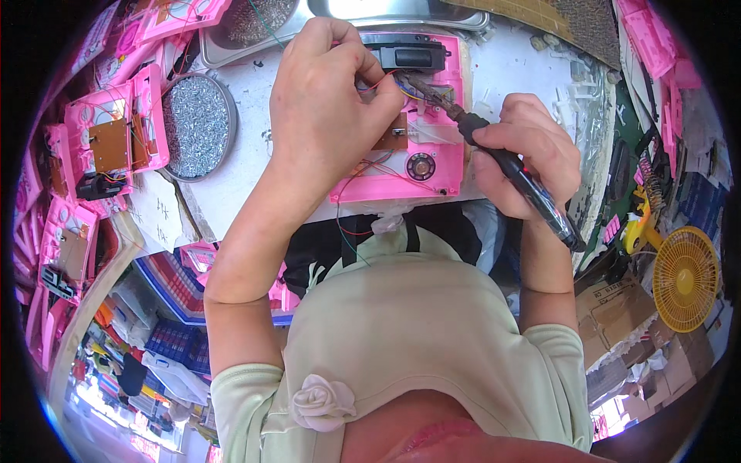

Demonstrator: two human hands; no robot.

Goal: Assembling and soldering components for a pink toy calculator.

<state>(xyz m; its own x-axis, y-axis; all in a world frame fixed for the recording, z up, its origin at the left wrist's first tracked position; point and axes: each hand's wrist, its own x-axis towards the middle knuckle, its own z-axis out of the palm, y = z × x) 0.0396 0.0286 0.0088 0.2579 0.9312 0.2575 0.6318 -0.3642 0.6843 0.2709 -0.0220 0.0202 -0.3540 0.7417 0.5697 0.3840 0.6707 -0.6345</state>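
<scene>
The pink plastic housing (pixel 449 174) lies open, wired; my left hand (pixel 320 96) pinches thin red wire (pixel 369 89); my right hand (pixel 532 154) grips a black-handled soldering iron (pixel 507 162).

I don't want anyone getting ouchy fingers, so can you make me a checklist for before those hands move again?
1. Right hand holds what looks like a soldering iron by its black handle: ok.
2. Left hand well away from the iron's metal end: not ok, its fingertips are very close.
3. Iron cool: cannot tell, heat doesn't show in a picture.
4. Pink casing with its open inside facing up: ok, wires and a brown board show.
5. All thin wires tucked inside: not ok, one wire hangs past the near edge.
6. Left hand pinching a wire: cannot tell, its fingers hide the spot.
</scene>
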